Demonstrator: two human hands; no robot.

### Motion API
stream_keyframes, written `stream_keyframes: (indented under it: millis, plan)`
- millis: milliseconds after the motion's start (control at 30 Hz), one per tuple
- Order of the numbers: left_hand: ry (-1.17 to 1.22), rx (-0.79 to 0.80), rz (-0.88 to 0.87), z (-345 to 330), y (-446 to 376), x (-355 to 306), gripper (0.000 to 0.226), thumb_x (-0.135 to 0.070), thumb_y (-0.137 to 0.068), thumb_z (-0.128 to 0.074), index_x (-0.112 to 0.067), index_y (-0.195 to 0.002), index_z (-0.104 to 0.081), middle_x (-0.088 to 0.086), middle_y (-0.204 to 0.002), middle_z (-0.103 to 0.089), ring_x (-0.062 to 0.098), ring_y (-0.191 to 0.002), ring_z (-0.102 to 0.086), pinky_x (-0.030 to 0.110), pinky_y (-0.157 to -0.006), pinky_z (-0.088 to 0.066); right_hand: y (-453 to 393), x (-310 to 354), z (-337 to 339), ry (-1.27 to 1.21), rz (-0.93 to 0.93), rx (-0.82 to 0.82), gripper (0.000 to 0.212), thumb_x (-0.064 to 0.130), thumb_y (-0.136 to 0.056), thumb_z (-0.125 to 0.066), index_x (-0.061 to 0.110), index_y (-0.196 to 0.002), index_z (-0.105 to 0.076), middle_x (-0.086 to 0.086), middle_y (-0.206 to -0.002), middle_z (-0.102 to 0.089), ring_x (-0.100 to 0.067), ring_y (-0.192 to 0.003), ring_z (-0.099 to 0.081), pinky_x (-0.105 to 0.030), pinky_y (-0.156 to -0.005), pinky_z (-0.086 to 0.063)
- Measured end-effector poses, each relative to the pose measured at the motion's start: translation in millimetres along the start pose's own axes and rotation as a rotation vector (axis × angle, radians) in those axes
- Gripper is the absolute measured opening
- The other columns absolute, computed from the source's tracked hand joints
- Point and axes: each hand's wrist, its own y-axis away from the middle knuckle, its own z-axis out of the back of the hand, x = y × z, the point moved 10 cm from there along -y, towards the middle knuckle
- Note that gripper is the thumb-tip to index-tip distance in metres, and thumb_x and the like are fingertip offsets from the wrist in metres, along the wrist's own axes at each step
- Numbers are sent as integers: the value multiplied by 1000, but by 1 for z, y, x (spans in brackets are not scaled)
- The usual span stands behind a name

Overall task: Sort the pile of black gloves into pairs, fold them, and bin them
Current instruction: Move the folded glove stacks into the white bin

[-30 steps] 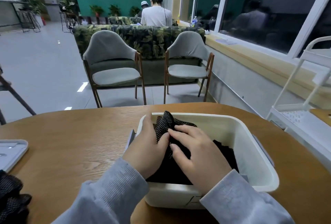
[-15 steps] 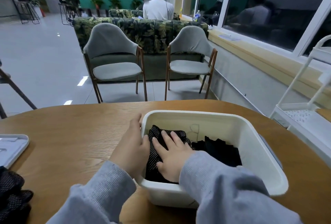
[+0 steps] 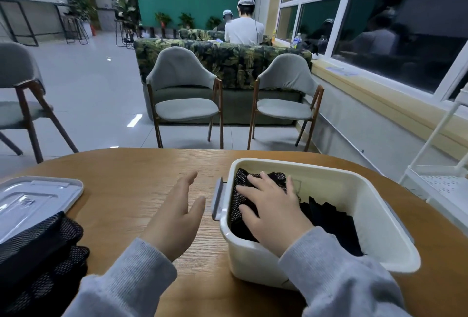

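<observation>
I see the wooden worktop (image 3: 121, 182) filling the lower half of my view, rounded at its far edge. On its right side stands the white bin (image 3: 354, 185), a rectangular tub with a grey handle (image 3: 217, 202) on its left wall. Inside it, against the left wall, lies a folded pair of black gloves (image 3: 240, 190) with a dotted palm; more dark folded gloves (image 3: 331, 220) lie further right in the same bin. At the lower left edge of the worktop sits the remaining pile of black gloves (image 3: 38, 261), mesh-patterned and heaped. Just behind that pile, partly covered by it, lies a pale grey lid (image 3: 38, 195), flat on the worktop.

My right hand (image 3: 273, 212) is down inside the bin, fingers straight and spread, palm pressing flat on the dotted pair; its grip is released, grasping nothing. My left hand (image 3: 174, 218) hangs above the bare worktop just left of the bin handle, apart from it, fingers straight and loosely together; its grip is also released and carries nothing. Both wrists wear grey sleeves (image 3: 121, 278).

Beyond the worktop stand two grey chairs (image 3: 184, 93), well apart from it.
</observation>
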Motion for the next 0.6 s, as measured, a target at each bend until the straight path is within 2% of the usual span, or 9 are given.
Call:
stream_keyframes:
  millis: [200, 333, 400, 500, 600]
  plan:
    - [-51, -119, 0, 45, 16, 10, 50, -27, -96, -45, -26, -143, -27, -11, -147, -31, 9, -134, -29, 23, -104, -26, 6, 52, 16, -105, 180, -169, 43, 33, -98, -38, 33, -141, -36, 13, -151, -27, -6, -144, -8, -36, -110, 17]
    - [-75, -221, -37, 83, 29, 19, 45, -24, -95, -48, -26, -139, -35, -11, -141, -38, 3, -119, -37, 20, -97, -27, 4, 83, 12, -199, 267, -275, 47, 32, -86, -40, 24, -130, -54, 3, -137, -50, -18, -138, -32, -36, -108, 8]
    - [-103, -281, -61, 108, 38, 27, 42, -21, -94, -50, -28, -134, -42, -10, -137, -43, 8, -124, -40, 22, -100, -26, 2, 98, 3, -189, 290, -247, 51, 33, -85, -38, 24, -133, -51, 4, -138, -49, -16, -139, -30, -33, -109, 9]
    - [-134, -408, -51, 150, 55, 44, 36, -14, -92, -52, -29, -125, -50, -8, -136, -45, 8, -137, -26, 25, -107, -21, -2, 123, -10, -196, 335, -184, 56, 37, -85, -32, 25, -139, -42, 6, -143, -41, -14, -142, -21, -29, -109, 13]
    - [-208, -490, 57, 183, 69, 77, 36, -7, -92, -51, -26, -122, -54, -5, -129, -48, 20, -137, -29, 39, -112, -21, -5, 146, -30, -166, 373, -78, 48, 34, -96, -36, 28, -143, -31, 9, -148, -31, -10, -144, -10, -28, -110, 15]
